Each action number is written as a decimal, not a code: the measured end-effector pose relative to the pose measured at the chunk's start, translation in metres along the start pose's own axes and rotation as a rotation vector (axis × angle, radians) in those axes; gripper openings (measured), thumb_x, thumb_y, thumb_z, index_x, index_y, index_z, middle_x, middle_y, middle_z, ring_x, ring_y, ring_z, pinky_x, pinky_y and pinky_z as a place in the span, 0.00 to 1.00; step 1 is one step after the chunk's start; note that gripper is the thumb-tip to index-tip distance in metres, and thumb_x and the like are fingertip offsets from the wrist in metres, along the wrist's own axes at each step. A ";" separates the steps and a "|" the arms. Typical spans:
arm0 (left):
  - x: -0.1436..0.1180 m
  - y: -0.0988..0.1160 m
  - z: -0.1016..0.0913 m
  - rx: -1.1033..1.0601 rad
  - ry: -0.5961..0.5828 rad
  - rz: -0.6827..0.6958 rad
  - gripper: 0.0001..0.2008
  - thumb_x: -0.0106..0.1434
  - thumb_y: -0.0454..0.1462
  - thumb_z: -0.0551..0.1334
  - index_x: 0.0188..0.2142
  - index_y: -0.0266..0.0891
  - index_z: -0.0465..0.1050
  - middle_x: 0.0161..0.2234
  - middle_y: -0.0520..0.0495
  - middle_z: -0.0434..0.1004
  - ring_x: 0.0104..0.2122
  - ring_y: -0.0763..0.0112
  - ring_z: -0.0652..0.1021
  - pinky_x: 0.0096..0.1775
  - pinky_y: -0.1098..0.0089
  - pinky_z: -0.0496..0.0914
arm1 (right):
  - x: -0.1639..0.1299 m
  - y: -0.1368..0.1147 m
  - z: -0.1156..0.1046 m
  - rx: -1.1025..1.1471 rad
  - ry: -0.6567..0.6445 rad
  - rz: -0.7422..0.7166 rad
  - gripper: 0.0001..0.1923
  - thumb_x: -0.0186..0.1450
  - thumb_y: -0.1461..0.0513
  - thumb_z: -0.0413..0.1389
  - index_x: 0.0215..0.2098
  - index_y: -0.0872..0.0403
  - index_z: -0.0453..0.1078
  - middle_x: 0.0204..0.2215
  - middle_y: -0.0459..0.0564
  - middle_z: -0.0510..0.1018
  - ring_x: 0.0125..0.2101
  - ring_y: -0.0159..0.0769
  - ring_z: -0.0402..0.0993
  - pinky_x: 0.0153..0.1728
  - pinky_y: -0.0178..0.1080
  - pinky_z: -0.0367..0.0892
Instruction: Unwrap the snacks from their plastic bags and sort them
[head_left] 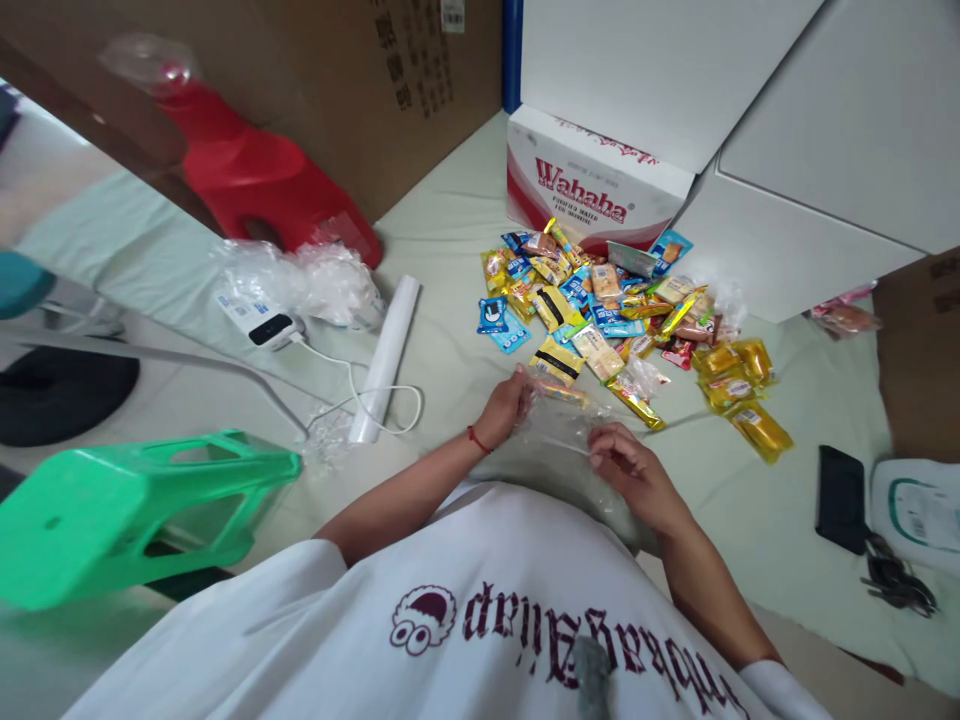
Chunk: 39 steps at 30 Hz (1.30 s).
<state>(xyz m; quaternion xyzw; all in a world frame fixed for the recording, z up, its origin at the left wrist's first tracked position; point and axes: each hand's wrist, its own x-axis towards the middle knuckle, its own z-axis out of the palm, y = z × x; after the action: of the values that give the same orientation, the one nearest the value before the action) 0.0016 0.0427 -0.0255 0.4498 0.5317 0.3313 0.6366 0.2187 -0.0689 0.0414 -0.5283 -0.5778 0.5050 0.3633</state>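
Observation:
Between my two hands stretches a clear plastic bag (555,428), with a small colourful snack packet (562,393) at its far end. My left hand (506,408), a red cord on its wrist, is closed on the bag's left edge. The bag's right side is pinched in the curled fingers of my right hand (628,465). Just beyond lies a pile of wrapped snacks (598,285) in yellow, blue and red packets. Several gold packets (735,385) sit to the right of the pile.
A Wahaha carton (592,185) stands behind the pile. At left are a red jug (262,175), a white roll (386,355), a cabled device (271,328) and a green stool (142,510). A black wallet-like item (840,498) and sunglasses (896,575) lie at right.

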 end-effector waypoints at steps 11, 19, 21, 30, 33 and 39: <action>0.003 0.015 -0.032 0.136 0.078 -0.141 0.23 0.69 0.57 0.53 0.31 0.41 0.67 0.20 0.55 0.60 0.19 0.72 0.61 0.23 0.71 0.56 | 0.004 0.015 -0.026 0.351 0.222 0.491 0.25 0.52 0.44 0.69 0.33 0.51 0.66 0.19 0.39 0.68 0.16 0.26 0.55 0.13 0.30 0.46; -0.044 0.034 -0.022 0.726 0.447 0.878 0.08 0.67 0.38 0.57 0.43 0.40 0.72 0.45 0.38 0.75 0.49 0.56 0.74 0.54 0.53 0.68 | 0.035 0.042 -0.047 0.167 0.182 0.413 0.20 0.52 0.48 0.65 0.33 0.51 0.67 0.19 0.39 0.69 0.16 0.27 0.58 0.15 0.31 0.49; -0.045 0.027 -0.006 0.863 0.025 1.021 0.10 0.69 0.37 0.56 0.44 0.42 0.75 0.46 0.38 0.78 0.49 0.59 0.77 0.55 0.55 0.69 | 0.045 0.042 -0.057 0.114 0.127 0.398 0.20 0.53 0.47 0.64 0.33 0.51 0.68 0.19 0.40 0.70 0.17 0.28 0.60 0.16 0.31 0.51; -0.045 -0.038 0.028 1.328 -0.177 0.746 0.28 0.71 0.42 0.59 0.69 0.48 0.63 0.74 0.37 0.52 0.73 0.37 0.52 0.64 0.32 0.52 | 0.037 0.014 -0.105 -1.013 0.565 -0.010 0.12 0.69 0.60 0.52 0.43 0.56 0.76 0.43 0.61 0.78 0.46 0.51 0.72 0.48 0.50 0.67; -0.067 -0.030 0.023 1.310 -0.135 0.749 0.27 0.71 0.43 0.59 0.68 0.47 0.64 0.73 0.36 0.54 0.71 0.36 0.55 0.61 0.36 0.58 | 0.001 0.014 -0.060 -0.989 0.451 -0.256 0.13 0.73 0.62 0.50 0.48 0.53 0.76 0.47 0.60 0.79 0.49 0.49 0.72 0.52 0.51 0.69; -0.044 0.001 0.028 1.275 -0.322 0.943 0.21 0.75 0.42 0.53 0.62 0.41 0.72 0.62 0.39 0.75 0.65 0.54 0.69 0.64 0.51 0.60 | -0.036 0.059 0.018 -0.818 -0.129 -0.424 0.19 0.70 0.69 0.50 0.54 0.54 0.77 0.61 0.60 0.74 0.61 0.48 0.68 0.61 0.54 0.68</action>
<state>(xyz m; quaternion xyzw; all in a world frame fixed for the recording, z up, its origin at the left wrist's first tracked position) 0.0195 -0.0031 -0.0070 0.9454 0.2743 0.1291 0.1197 0.2228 -0.1114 -0.0161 -0.4659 -0.8462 0.1820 0.1837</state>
